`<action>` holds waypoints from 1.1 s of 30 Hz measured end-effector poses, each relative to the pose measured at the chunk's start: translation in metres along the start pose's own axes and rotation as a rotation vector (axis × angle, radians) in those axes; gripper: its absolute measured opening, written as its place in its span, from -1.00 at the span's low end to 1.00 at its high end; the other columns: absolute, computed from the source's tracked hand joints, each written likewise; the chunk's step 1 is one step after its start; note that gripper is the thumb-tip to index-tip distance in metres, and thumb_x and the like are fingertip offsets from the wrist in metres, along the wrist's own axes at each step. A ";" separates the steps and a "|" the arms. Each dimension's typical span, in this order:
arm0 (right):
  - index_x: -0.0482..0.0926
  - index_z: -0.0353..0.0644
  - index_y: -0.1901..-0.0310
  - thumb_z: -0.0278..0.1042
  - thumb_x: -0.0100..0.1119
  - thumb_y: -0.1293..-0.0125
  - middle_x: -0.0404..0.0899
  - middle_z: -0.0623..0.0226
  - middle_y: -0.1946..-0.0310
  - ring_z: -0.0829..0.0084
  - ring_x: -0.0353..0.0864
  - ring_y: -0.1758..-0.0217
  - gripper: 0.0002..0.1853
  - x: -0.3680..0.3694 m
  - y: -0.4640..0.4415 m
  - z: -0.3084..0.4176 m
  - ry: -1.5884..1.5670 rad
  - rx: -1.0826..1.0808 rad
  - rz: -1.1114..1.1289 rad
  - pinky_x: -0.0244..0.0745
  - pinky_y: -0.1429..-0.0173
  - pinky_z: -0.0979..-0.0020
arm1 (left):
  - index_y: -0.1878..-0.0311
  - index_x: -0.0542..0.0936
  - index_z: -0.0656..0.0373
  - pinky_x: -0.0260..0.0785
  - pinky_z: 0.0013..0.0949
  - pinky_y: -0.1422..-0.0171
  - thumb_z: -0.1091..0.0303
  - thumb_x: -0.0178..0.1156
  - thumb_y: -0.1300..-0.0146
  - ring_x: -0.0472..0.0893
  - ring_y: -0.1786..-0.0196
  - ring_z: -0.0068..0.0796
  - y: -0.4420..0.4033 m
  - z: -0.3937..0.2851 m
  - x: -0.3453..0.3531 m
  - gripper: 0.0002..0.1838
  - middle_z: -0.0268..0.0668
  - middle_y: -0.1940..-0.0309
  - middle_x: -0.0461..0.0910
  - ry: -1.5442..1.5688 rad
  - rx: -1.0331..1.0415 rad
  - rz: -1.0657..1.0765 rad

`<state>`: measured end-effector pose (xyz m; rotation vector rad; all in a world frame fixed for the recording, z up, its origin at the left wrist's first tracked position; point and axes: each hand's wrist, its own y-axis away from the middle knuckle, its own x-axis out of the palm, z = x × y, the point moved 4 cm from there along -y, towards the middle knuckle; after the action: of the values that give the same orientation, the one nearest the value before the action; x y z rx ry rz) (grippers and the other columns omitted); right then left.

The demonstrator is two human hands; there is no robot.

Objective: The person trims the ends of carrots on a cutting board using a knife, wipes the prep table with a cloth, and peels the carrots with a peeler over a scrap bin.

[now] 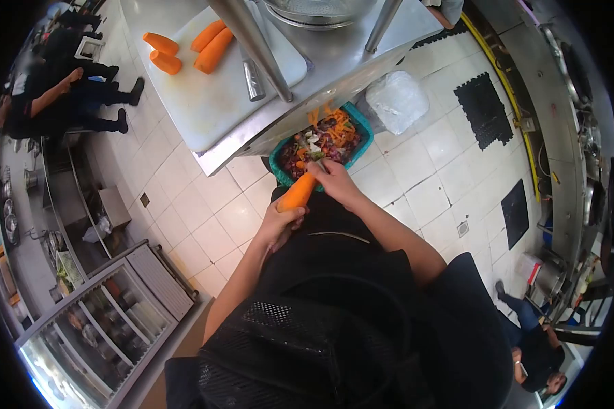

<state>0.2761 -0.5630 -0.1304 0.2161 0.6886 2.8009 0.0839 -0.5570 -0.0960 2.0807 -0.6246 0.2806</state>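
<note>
My left hand [278,221] is wrapped round the thick end of a peeled orange carrot [298,193], which tilts up and away from me. At the carrot's far end, my right hand [335,181] is closed on a small peeler, mostly hidden by the fingers. Just beyond and below both hands is a bin [366,140] with a green liner, holding orange peelings [335,126] and dark red and pale scraps. Several peeled carrots [214,50] lie on a white cutting board [205,112] to the left. Beside them is a metal-handled tool [254,80], its other end hidden behind a post.
The steel table [334,58] carries metal bowls [318,12], with metal posts [251,48] rising in front. A plastic-wrapped bundle [397,102] stands beyond the bin. Black mats [484,110] lie on the tiled floor. Other people [61,95] stand at left and lower right.
</note>
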 end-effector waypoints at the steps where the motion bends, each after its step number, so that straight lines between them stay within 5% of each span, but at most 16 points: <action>1: 0.64 -0.19 0.17 0.08 0.20 -0.45 0.68 0.26 0.37 0.21 0.66 0.35 -0.59 -0.013 -0.008 -0.008 0.270 0.006 -0.006 0.53 0.22 0.17 | -0.26 0.45 0.19 0.31 -0.56 0.36 0.53 0.44 -0.18 0.51 0.37 -0.66 -0.004 0.005 -0.004 -0.42 -0.35 0.22 0.60 0.087 -0.026 -0.018; 2: 0.66 -0.20 0.17 0.14 0.12 -0.47 0.72 0.15 0.36 0.07 0.73 0.23 -0.52 -0.019 -0.013 -0.015 0.539 0.015 -0.011 0.57 0.08 0.07 | -0.26 0.45 0.19 0.31 -0.56 0.36 0.53 0.44 -0.18 0.51 0.37 -0.66 -0.006 0.010 -0.008 -0.42 -0.35 0.22 0.60 0.086 -0.027 -0.019; 6: 0.69 -0.07 0.09 0.14 0.03 -0.46 0.72 0.00 0.32 -0.09 0.71 0.20 -0.56 0.007 0.051 0.058 0.944 -0.077 0.201 0.58 0.08 -0.06 | -0.16 0.52 0.21 0.31 -0.55 0.39 0.57 0.41 -0.16 0.49 0.41 -0.65 -0.006 0.024 -0.021 -0.52 -0.38 0.26 0.57 -0.003 -0.007 -0.128; 9: 0.71 -0.05 0.13 0.15 0.05 -0.45 0.72 0.04 0.34 -0.07 0.73 0.21 -0.56 0.010 0.056 0.030 0.949 -0.136 0.161 0.59 0.05 -0.06 | -0.14 0.53 0.23 0.29 -0.55 0.41 0.58 0.40 -0.14 0.49 0.43 -0.66 0.001 0.023 -0.014 -0.53 -0.38 0.27 0.57 -0.067 -0.003 -0.184; 12: 0.75 -0.09 0.19 0.16 0.07 -0.45 0.74 0.05 0.23 0.00 0.72 0.05 -0.53 -0.040 0.005 -0.033 1.029 0.180 0.078 0.59 -0.04 -0.02 | -0.16 0.53 0.25 0.30 -0.55 0.40 0.59 0.40 -0.11 0.49 0.43 -0.66 0.012 0.022 -0.014 -0.50 -0.38 0.27 0.57 -0.105 0.023 -0.211; 15: 0.75 -0.11 0.16 0.16 0.04 -0.46 0.75 0.07 0.18 0.01 0.72 0.03 -0.52 -0.049 -0.011 -0.053 1.019 0.260 0.042 0.59 -0.07 0.01 | -0.19 0.52 0.28 0.35 -0.55 0.36 0.58 0.42 -0.08 0.51 0.40 -0.64 0.015 0.024 -0.027 -0.45 -0.36 0.24 0.58 -0.142 0.016 -0.236; 21: 0.69 -0.11 0.27 0.15 0.09 -0.43 0.72 0.04 0.38 -0.06 0.72 0.22 -0.55 0.041 0.053 0.042 0.968 -0.193 0.273 0.58 0.03 -0.06 | -0.17 0.54 0.28 0.43 -0.49 0.20 0.56 0.43 -0.04 0.56 0.32 -0.59 0.013 0.022 -0.037 -0.44 -0.35 0.21 0.61 -0.274 0.115 -0.379; 25: 0.74 -0.13 0.23 0.14 0.08 -0.43 0.72 0.00 0.25 -0.09 0.71 0.09 -0.53 -0.031 -0.016 -0.064 1.112 0.118 0.102 0.59 0.01 -0.03 | -0.16 0.58 0.33 0.51 -0.37 -0.06 0.51 0.47 0.01 0.63 0.12 -0.46 0.033 0.018 -0.035 -0.42 -0.30 0.10 0.66 -0.352 0.116 -0.385; 27: 0.72 -0.21 0.15 0.14 0.04 -0.45 0.72 -0.08 0.15 -0.12 0.69 0.00 -0.49 -0.045 -0.033 -0.073 0.968 0.209 0.029 0.55 -0.07 -0.04 | -0.11 0.62 0.29 0.50 -0.37 -0.06 0.39 0.50 0.02 0.63 0.10 -0.48 0.035 0.023 -0.049 -0.44 -0.29 0.12 0.67 -0.497 0.096 -0.462; 30: 0.66 -0.33 -0.04 0.12 0.05 -0.47 0.73 -0.08 0.19 -0.06 0.70 0.00 -0.43 -0.029 -0.046 -0.085 0.689 0.004 -0.025 0.53 -0.13 0.08 | -0.15 0.61 0.32 0.50 -0.31 -0.12 0.36 0.48 0.06 0.63 0.05 -0.40 0.039 0.014 -0.051 -0.38 -0.23 0.08 0.68 -0.547 0.053 -0.443; 31: 0.64 -0.33 0.01 0.12 0.11 -0.46 0.68 0.14 0.41 0.19 0.70 0.30 -0.46 -0.023 -0.061 -0.119 0.411 -0.096 -0.097 0.57 0.21 0.21 | -0.14 0.59 0.30 0.50 -0.27 -0.13 0.29 0.51 0.05 0.65 0.01 -0.34 0.041 0.003 -0.046 -0.36 -0.17 0.07 0.68 -0.670 0.067 -0.407; 33: 0.60 -0.19 0.10 0.07 0.19 -0.45 0.52 0.41 0.53 0.53 0.51 0.53 -0.59 0.005 -0.025 -0.067 -0.097 0.458 0.060 0.31 0.55 0.42 | -0.22 0.51 0.31 0.51 -0.19 -0.16 0.26 0.50 0.06 0.68 -0.04 -0.16 0.020 0.020 -0.061 -0.27 -0.04 0.06 0.69 -0.855 0.157 -0.419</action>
<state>0.2628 -0.5692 -0.2011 0.4568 1.3093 2.6240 0.0204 -0.5632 -0.1191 2.3846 -0.6342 -0.8643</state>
